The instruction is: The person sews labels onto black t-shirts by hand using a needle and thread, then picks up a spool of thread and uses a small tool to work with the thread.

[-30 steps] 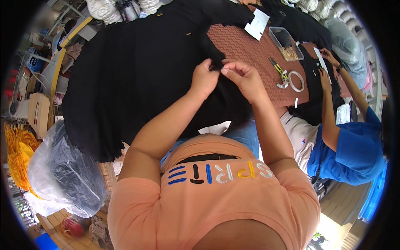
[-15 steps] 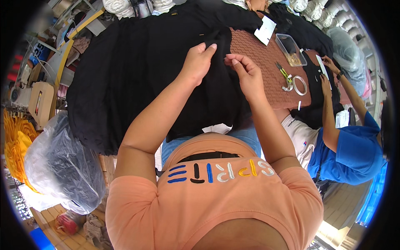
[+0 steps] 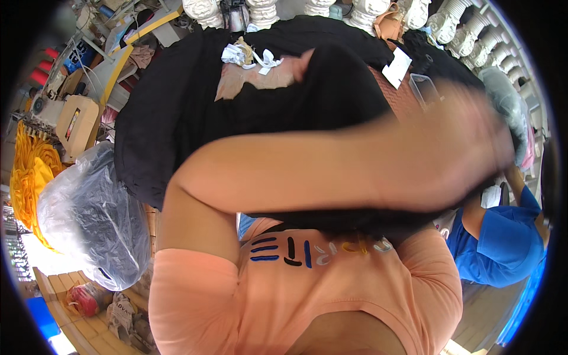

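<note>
Black cloth (image 3: 177, 112) covers most of the table in a broad, folded spread. My left forearm reaches across to the right over it, and my left hand (image 3: 473, 133) is smeared by motion at the far right. Its fingers cannot be made out, nor whether it holds anything. Near the far middle, a part of my right hand (image 3: 303, 65) shows at a raised fold of the black cloth, gripping it. The rest of that hand and its arm are hidden under cloth and behind my left arm. A brownish bare patch (image 3: 254, 83) shows beside it, with crumpled white scraps (image 3: 239, 54) on it.
A white card (image 3: 397, 68) and a clear plastic box (image 3: 423, 89) lie at the right. A person in a blue shirt (image 3: 497, 236) sits close by on the right. Plastic-wrapped goods (image 3: 94, 213) and yellow cloth (image 3: 32, 177) stand at my left. White balusters (image 3: 452, 23) line the back.
My left hand has swung from the middle far to the right. The black cloth is lifted and folded over, baring the brownish patch and scraps. My right hand has moved forward and left.
</note>
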Action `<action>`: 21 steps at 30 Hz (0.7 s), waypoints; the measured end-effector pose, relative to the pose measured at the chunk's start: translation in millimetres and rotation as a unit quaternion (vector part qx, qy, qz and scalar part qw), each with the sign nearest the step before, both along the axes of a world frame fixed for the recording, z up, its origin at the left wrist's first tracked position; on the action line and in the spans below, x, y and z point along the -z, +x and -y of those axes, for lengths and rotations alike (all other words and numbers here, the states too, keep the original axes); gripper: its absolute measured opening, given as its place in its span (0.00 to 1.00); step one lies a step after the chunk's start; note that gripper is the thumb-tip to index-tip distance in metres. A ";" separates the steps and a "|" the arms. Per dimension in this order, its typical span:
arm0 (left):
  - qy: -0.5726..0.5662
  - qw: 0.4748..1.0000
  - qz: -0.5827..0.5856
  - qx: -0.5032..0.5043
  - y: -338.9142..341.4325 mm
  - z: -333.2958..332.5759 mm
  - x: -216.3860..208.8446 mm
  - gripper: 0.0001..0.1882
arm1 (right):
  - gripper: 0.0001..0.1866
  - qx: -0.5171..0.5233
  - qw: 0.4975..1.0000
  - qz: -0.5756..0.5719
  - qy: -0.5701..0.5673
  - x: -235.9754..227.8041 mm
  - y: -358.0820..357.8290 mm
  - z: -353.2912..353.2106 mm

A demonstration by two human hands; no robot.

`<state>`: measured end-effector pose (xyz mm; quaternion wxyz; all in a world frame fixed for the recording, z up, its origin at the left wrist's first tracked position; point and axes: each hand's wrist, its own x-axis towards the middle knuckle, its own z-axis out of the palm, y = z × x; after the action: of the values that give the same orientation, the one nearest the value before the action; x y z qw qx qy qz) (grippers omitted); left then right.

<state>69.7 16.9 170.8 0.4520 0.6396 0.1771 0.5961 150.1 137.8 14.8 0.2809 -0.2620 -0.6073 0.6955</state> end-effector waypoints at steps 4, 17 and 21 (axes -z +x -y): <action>-0.160 0.943 0.225 -0.183 -178.4 -19.4 19.0 0.18 | 0.14 -0.024 0.997 0.066 0.039 -13.3 5.2 -3.9; 0.011 0.935 -0.304 -0.185 -122.3 23.4 -18.5 0.21 | 0.24 -0.130 0.948 -0.094 0.276 -166.5 9.0 36.7; -0.134 0.968 -0.182 -0.111 -128.4 66.8 -59.5 0.17 | 0.23 -0.253 0.907 -0.039 0.334 -195.3 61.7 -10.6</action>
<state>-58.6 -49.9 230.3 0.4246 0.6470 0.4046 0.4873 211.8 148.3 210.1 0.1897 0.0370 -0.8388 0.5090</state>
